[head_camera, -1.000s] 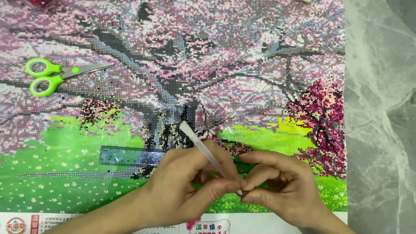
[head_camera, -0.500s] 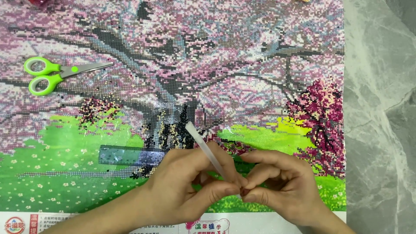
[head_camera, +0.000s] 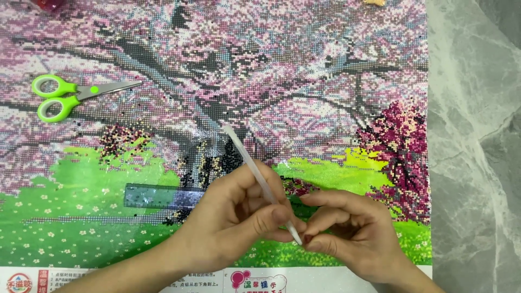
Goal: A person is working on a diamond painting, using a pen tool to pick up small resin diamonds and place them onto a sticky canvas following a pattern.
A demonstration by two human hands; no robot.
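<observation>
A diamond-painting canvas [head_camera: 304,81] with a pink blossom tree and green grass covers the table. My left hand [head_camera: 239,217] grips a white applicator pen [head_camera: 252,163], whose back end slants up and to the left. The pen's tip points down at the fingertips of my right hand [head_camera: 353,233]. The right fingers are pinched together right at the tip; whether they hold a tiny bead or wax I cannot tell. Both hands rest over the grass near the canvas's bottom edge.
Green-handled scissors [head_camera: 70,96] lie on the canvas at the left. A clear ruler [head_camera: 157,196] lies flat just left of my left hand. Grey marbled tabletop [head_camera: 477,152] shows to the right. A white printed strip [head_camera: 135,279] runs along the canvas bottom.
The pen's back end has swung slightly to the right and more upright. Both hands stay in nearly the same place, fingertips together at the pen's tip.
</observation>
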